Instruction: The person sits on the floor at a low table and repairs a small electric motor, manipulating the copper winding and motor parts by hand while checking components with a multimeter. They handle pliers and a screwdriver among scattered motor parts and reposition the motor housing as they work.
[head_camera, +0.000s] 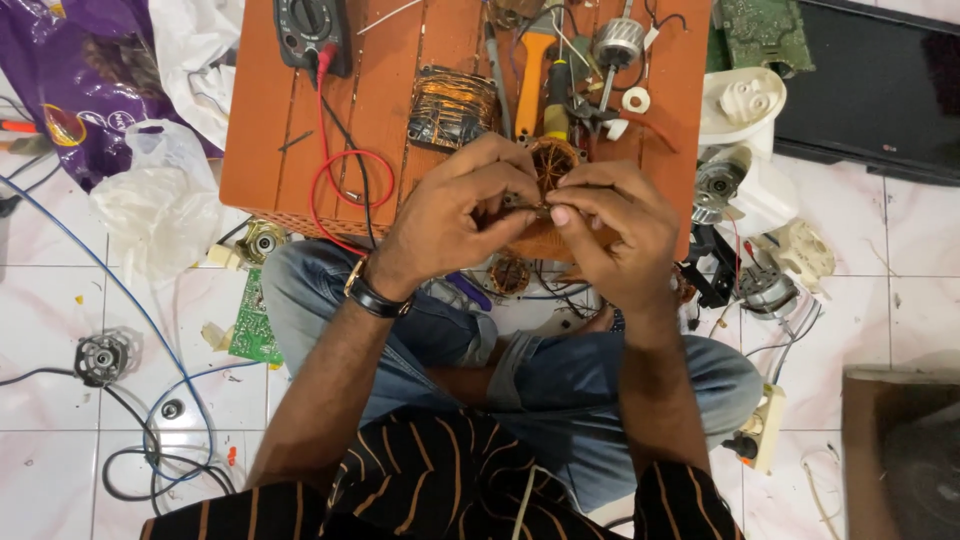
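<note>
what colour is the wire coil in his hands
Copper-orange; the coil shows just above both hands' fingertips in the head view.

The coil (553, 160) is a round copper-wire winding, orange-brown and glossy, wound on a ring-shaped core. It sits above the orange wooden board, at the board's near edge, and just in front of the yellow-handled tool. Only its upper arc is visible; the lower part is covered by fingers. It is held tilted, with its open face turned toward the camera. Both hands grip it, 1 from each side, with thumbs and forefingers meeting at its lower rim. A small dark part at that rim is pinched between the fingertips; its kind cannot be determined.
</note>
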